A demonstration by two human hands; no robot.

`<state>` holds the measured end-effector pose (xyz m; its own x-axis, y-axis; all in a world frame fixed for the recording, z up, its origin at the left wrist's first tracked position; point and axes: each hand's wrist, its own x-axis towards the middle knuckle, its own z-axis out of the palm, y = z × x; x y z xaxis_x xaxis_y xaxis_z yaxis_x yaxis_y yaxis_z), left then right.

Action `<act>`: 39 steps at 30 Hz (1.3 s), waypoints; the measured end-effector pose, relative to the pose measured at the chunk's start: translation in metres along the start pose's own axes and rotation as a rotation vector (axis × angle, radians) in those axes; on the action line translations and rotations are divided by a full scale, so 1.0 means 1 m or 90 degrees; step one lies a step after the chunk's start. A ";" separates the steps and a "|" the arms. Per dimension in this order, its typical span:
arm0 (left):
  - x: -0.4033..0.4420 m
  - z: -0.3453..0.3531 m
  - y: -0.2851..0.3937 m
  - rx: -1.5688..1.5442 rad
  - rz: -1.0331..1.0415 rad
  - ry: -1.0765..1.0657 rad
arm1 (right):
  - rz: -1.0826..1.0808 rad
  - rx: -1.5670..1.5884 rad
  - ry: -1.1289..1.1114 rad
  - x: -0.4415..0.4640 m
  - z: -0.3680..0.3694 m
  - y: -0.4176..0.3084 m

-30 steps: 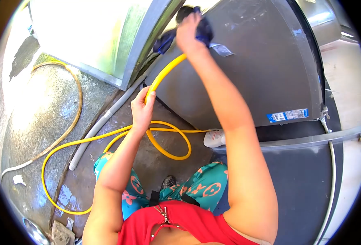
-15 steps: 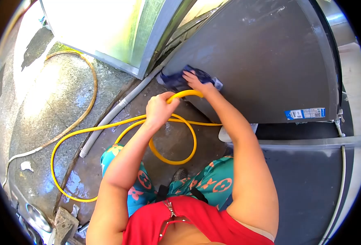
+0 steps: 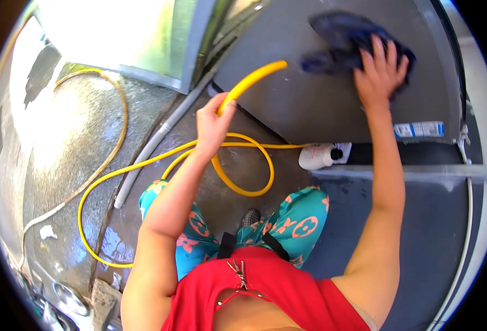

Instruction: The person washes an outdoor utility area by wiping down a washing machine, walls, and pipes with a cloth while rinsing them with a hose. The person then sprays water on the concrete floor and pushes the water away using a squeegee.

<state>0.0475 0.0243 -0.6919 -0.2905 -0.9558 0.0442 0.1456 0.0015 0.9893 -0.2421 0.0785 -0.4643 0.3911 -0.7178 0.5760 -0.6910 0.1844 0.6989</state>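
Observation:
My left hand [image 3: 214, 122] is wrapped round a yellow hose [image 3: 254, 79] near its end, and the free end points up and to the right. On the large dark grey panel [image 3: 309, 110], my right hand [image 3: 381, 74] presses a dark blue cloth [image 3: 345, 41] with its fingers spread over it. The cloth is smeared by motion. A blue and white label [image 3: 418, 129] sits on the panel below my right hand. Loops of the yellow hose lie on the wet floor in front of my legs.
A white bottle [image 3: 316, 156] with a black cap lies below the panel. A grey pipe [image 3: 158, 136] runs along the floor beside a framed glass pane [image 3: 138, 38]. At the left lies a brownish hose [image 3: 125, 118]; a stone block [image 3: 104, 300] is at lower left.
My right hand has swept the cloth down from the panel's upper left, then across to the right. The yellow hose's end now points clear of my right arm.

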 end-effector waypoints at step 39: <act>-0.024 0.059 -0.035 0.111 0.017 -0.216 | 1.214 0.719 0.592 -0.240 0.009 0.077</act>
<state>-0.0063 0.0641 -0.7191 -0.5900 -0.8030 0.0847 0.0021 0.1033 0.9946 -0.3946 0.2591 -0.5519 -0.9626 0.1511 0.2248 -0.2707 -0.5032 -0.8207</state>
